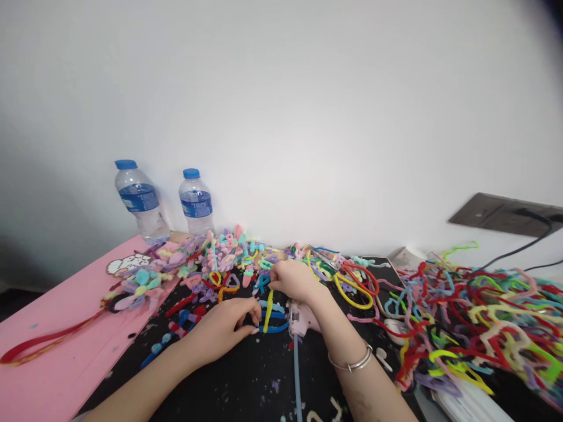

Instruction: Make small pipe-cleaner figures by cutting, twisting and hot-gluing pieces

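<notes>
Yellow pipe cleaner (pixel 268 312) lies between both hands (pixel 229 323) (pixel 294 280).

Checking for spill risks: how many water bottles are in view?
2. One blue-capped water bottle is by the back corner of the pink board; the other water bottle is just right of it. Both are close to the wall.

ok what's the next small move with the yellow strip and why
Perhaps pinch the lower end of the yellow strip with the left hand: the strip crosses the blue strips, the right hand is at its upper end, and the left is close by.
</notes>
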A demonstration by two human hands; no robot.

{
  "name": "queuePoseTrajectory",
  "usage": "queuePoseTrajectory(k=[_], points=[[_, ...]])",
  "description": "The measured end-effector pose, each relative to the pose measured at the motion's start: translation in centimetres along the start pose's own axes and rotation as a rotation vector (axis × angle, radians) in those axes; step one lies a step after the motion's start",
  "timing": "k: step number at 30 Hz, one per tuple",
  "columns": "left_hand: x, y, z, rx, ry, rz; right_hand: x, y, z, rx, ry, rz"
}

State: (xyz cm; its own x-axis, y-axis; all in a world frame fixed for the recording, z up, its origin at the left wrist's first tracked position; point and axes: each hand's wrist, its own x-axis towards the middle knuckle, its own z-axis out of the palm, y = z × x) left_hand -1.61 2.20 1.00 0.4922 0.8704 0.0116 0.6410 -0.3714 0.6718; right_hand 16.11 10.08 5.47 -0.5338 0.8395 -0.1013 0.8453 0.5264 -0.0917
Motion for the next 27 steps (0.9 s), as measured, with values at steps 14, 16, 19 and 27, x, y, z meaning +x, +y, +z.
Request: queuePoseTrajectory(k=[14, 16, 19, 27], points=[[0.1, 0.2, -0.2, -0.157, 0.22, -0.078, -0.7, 1.7, -1.8, 0.331, 0.096, -0.11], [0.1, 0.1, -0.2, -0.267, 0.264, -0.112, -0.7, 1.3, -1.9, 0.336, 0.119, -0.136], [0.2, -0.2, 0.0, -0.409, 0.264, -0.134, -0.9, 0.4, -2.2, 0.344, 0.153, -0.211], [0.4, -0.3, 0.4, -0.608, 0.179, -0.107, -1.2, -0.6, -2.7, 0.423, 0.184, -0.264]])
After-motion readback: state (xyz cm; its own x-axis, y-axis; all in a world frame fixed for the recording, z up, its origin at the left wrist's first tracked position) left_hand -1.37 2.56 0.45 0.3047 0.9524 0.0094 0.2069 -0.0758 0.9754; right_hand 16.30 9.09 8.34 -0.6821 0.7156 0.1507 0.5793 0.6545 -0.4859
